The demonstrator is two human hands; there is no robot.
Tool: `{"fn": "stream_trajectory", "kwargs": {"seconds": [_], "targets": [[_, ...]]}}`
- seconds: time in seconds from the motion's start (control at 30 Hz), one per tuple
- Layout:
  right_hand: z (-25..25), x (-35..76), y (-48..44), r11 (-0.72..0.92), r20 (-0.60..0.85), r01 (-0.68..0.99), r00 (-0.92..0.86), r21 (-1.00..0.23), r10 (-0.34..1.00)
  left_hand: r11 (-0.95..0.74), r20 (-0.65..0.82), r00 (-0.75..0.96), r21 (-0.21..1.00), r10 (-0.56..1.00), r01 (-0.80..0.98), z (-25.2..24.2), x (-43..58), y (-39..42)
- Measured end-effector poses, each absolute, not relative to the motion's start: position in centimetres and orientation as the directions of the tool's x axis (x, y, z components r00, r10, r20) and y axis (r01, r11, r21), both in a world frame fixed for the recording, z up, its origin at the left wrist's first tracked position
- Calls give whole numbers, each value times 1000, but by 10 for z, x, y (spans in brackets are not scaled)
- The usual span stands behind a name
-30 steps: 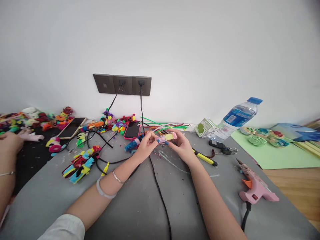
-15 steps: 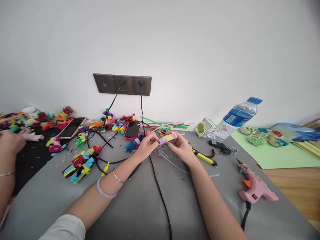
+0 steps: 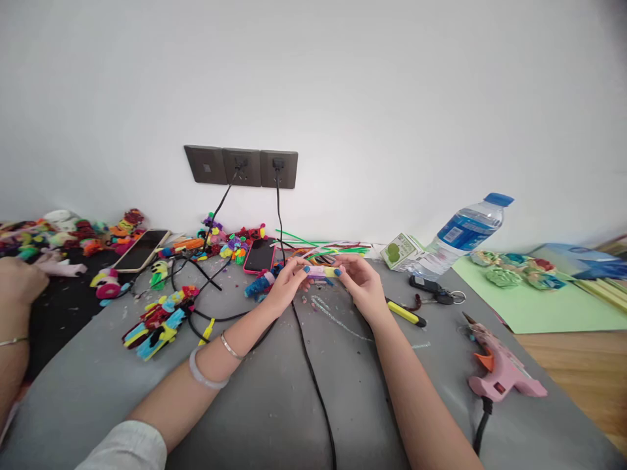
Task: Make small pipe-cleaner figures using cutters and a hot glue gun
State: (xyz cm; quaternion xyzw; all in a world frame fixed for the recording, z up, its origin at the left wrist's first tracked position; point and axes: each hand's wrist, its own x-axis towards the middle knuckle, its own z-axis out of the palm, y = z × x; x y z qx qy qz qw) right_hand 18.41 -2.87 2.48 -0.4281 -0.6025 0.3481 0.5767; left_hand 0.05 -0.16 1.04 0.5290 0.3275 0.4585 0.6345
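Between my hands, above the grey table (image 3: 362, 405), is a small lilac and yellow craft piece (image 3: 321, 271), seemingly of pipe cleaner. My left hand (image 3: 289, 281) pinches its lilac end between thumb and fingers. At the yellow end, my right hand (image 3: 363, 285) grips with thumb and curled fingers, which hide part of it. Just left of my left hand lies a dark blue fuzzy piece (image 3: 258, 284), near a pink-cased phone (image 3: 259, 255). A yellow utility knife (image 3: 405, 313) rests beside my right wrist.
A pink glue gun (image 3: 504, 373) lies at right, below car keys (image 3: 445, 296). A tilted water bottle (image 3: 463, 228) and small box (image 3: 402, 250) stand by the wall. Black cords (image 3: 313, 375) cross the table. Pipe-cleaner figures (image 3: 159, 321) and another person's hand (image 3: 22, 284) are at left.
The craft piece has turned from a slant to nearly level. My right hand has shifted slightly, and its fingers now cover the yellow end more. The other person's hand has moved slightly.
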Motion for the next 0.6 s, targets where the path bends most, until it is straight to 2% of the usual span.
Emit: {"fn": "stream_trajectory", "kwargs": {"seconds": [0.33,0.6], "targets": [[20,188,-25,318,317,14,151,-948,936,-115,184,406,975,895,-188,2,0,3],[21,186,-25,318,313,-22,111,-948,943,-119,181,325,972,928,-201,2,-1,3]]}}
